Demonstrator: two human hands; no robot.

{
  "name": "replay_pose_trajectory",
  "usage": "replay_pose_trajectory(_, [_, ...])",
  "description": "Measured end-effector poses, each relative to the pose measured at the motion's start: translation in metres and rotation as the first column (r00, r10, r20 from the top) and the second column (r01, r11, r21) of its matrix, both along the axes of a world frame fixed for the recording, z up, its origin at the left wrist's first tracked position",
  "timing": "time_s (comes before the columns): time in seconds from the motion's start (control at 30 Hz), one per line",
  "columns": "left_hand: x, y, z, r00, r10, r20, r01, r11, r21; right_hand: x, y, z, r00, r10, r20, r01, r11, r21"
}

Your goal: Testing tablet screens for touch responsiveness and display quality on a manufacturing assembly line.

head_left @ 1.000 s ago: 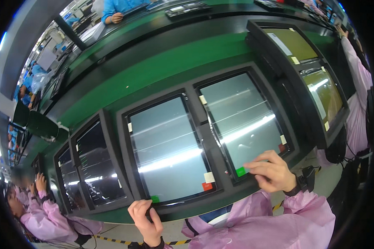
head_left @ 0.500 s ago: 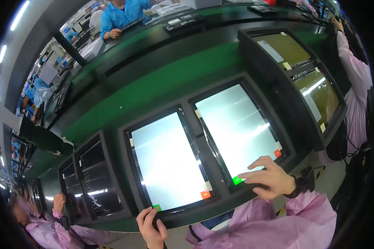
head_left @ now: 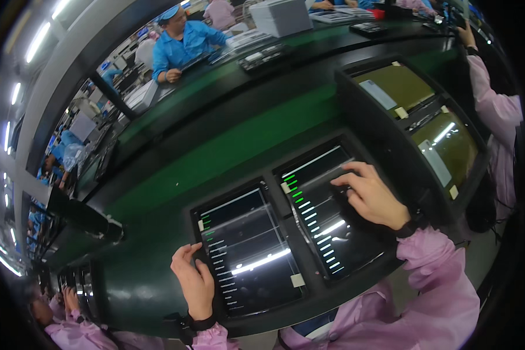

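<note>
1. Pink sleeves, dark wristbands, two bare hands. Left hand (head_left: 193,281): fingers loosely bent, thumb parted from them, nothing pinched; fingertips beside the left edge of the nearer-left display. Whether they touch cannot be told.
2. Right hand (head_left: 374,195): fingers half curled and slightly spread, thumb lower and apart, nothing held; fingertips over the upper part of the other display, contact uncertain.
3. Left display (head_left: 252,245): dark, under the reach of the left hand; column of short marks down its left side, upper ones green, lower ones white; pale tab (head_left: 297,280) at its lower right.
4. Right display (head_left: 326,224): dark, partly covered by the right hand; similar column, green above white.
5. Black frame (head_left: 293,239): surrounds both displays side by side, on the green tabletop (head_left: 140,268).
6. Dark tray (head_left: 368,119): to the right, holding two amber panels (head_left: 449,149) with pale tabs.
7. Black cylinder (head_left: 84,216): left, above the tabletop.
8. Co-worker in blue (head_left: 184,44): across the work area, near a white stack (head_left: 280,17).
9. Pink-sleeved co-worker (head_left: 490,93): far right.
</note>
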State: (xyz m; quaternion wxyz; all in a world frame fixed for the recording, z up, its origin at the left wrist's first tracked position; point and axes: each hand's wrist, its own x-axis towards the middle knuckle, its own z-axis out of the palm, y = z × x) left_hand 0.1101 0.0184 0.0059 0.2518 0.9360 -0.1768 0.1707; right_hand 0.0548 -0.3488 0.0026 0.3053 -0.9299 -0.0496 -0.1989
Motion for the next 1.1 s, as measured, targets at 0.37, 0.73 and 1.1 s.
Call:
replay_pose_trajectory(0.37, [0.011, -0.004, 0.003, 0.996, -0.084, 0.033, 0.079, 0.988, 0.132, 0.007, -0.002, 0.004, 0.989, 0.121, -0.085, -0.135, 0.971, -0.197])
replay_pose_trajectory(0.73, [0.060, -0.013, 0.012, 0.995, -0.101, 0.004, 0.101, 0.995, 0.013, 0.053, 0.004, 0.017, 0.968, 0.250, -0.035, -0.252, 0.966, -0.063])
replay_pose_trajectory(1.1, [0.071, -0.014, -0.003, 0.990, -0.141, 0.003, 0.140, 0.987, 0.081, 0.082, 0.024, 0.001, 0.960, 0.261, -0.100, -0.279, 0.904, -0.323])
